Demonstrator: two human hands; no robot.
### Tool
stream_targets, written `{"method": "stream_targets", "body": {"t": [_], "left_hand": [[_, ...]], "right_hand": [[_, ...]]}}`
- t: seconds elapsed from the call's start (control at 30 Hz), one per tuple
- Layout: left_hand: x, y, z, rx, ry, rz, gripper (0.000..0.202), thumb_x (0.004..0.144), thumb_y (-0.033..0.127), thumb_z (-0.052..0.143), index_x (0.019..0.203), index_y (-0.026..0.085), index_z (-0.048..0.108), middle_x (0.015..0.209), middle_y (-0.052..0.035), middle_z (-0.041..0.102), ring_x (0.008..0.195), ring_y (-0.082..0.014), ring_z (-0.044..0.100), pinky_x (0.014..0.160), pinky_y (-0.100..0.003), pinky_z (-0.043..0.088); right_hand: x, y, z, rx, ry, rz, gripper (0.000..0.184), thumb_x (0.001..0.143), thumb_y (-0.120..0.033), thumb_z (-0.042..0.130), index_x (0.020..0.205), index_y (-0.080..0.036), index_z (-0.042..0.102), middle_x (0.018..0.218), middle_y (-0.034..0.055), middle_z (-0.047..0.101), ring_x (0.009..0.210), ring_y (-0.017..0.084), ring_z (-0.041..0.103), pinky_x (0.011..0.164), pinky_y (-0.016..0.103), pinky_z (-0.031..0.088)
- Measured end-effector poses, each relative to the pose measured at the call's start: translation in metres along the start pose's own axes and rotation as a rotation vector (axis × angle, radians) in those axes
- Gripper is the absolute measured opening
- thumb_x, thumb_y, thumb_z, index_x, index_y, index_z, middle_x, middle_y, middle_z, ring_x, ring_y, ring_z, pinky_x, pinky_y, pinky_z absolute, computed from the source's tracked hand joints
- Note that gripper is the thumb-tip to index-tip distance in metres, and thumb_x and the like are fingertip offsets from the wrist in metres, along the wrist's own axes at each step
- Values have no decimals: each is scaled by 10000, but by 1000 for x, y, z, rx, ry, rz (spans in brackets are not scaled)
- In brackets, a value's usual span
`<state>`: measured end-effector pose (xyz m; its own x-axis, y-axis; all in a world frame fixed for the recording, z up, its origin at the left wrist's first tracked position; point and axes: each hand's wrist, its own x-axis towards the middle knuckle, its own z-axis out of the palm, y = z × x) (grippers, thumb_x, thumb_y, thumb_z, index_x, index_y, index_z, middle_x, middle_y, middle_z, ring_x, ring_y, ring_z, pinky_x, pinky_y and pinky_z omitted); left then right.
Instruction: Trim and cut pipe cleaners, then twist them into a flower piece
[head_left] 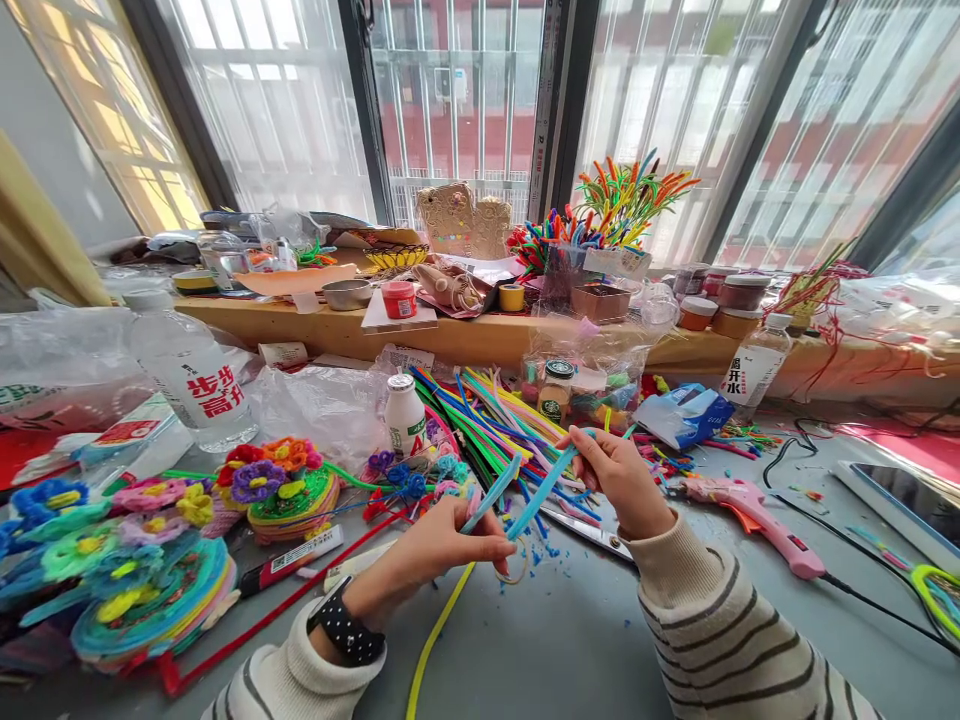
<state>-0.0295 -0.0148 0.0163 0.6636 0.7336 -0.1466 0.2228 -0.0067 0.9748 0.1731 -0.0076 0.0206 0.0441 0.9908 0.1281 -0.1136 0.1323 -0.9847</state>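
Light blue pipe cleaners (pixel 545 492) stretch between my two hands above the grey table. My left hand (pixel 459 540), wearing a black dotted watch band, pinches one end, with a blue length sticking up past the fingers. Higher and to the right, my right hand (pixel 616 476) grips the other end between thumb and fingertips. Whether it is one bent piece or two, I cannot tell. Below my hands lie scissors (pixel 592 535), partly hidden, among blue fluff scraps. A yellow pipe cleaner (pixel 441 640) runs toward the front edge beneath my left hand.
A pink glue gun (pixel 772 525) with a black cord lies at right. Fuzzy flower pieces (pixel 154 590) crowd the left. A pile of coloured pipe cleaners (pixel 480 420), a white bottle (pixel 403 415) and a glass jar (pixel 556 392) stand behind. Water bottles (pixel 187 370) flank the table.
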Motion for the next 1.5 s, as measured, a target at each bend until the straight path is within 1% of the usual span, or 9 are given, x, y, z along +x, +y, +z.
{"method": "stream_targets", "body": {"t": [0.1,0.33,0.53,0.63,0.77,0.93,1.07,1.17,1.5], "left_hand": [[-1,0,0,-52,-46,15,173,604,298,611,571,132,576,572,-8,621,590,-133,543,591,-238,376],[-7,2,-5,16,-110,131,214,671,306,547,578,123,611,551,-15,581,544,-105,491,530,-214,354],[0,-3,-3,118,212,98,306,711,383,469,674,125,630,646,-28,576,546,-100,439,442,-194,313],[2,-3,1,117,174,82,309,683,397,500,747,131,643,624,-12,554,552,-103,437,455,-196,307],[1,1,7,71,6,76,294,669,380,523,642,118,653,566,-10,543,583,-116,457,516,-207,314],[-1,3,9,-113,16,-57,230,634,344,579,594,117,574,459,46,439,407,-37,267,391,-194,165],[-1,2,9,-277,-55,-85,211,688,334,525,674,124,508,593,-6,583,357,-13,203,364,-204,93],[0,0,9,-310,-82,-81,194,697,314,520,666,131,464,576,-14,601,334,-5,182,358,-207,71],[-1,-1,13,-288,-53,-80,219,679,303,550,603,126,446,530,-8,583,354,-10,214,366,-202,85]], "right_hand": [[0,0,-2,-136,-31,-90,250,714,-367,522,662,-128,573,400,-50,449,312,27,293,316,162,187],[2,-2,-3,-20,-190,15,262,730,-373,497,617,-137,515,386,-80,374,320,16,231,325,156,142],[-8,-4,12,-167,-455,29,277,773,-355,441,672,-119,547,426,-58,418,329,18,290,320,144,186],[-13,2,22,-211,-554,-16,281,790,-343,420,680,-119,551,454,-45,446,343,23,321,335,145,232],[-15,6,29,-219,-496,-63,269,787,-334,430,681,-120,554,463,-37,463,362,30,352,347,148,253],[-15,7,30,4,-412,79,266,771,-345,457,712,-120,584,423,-51,425,346,27,321,334,151,198],[-15,11,32,323,-429,197,228,750,-330,490,740,-123,586,380,-69,389,331,22,285,344,154,170],[-15,15,34,494,-470,245,256,728,-370,511,737,-123,577,379,-70,399,326,19,284,350,153,180],[-15,23,43,578,-291,256,296,667,-405,578,590,-123,531,321,-84,395,248,-4,217,279,141,92]]}}
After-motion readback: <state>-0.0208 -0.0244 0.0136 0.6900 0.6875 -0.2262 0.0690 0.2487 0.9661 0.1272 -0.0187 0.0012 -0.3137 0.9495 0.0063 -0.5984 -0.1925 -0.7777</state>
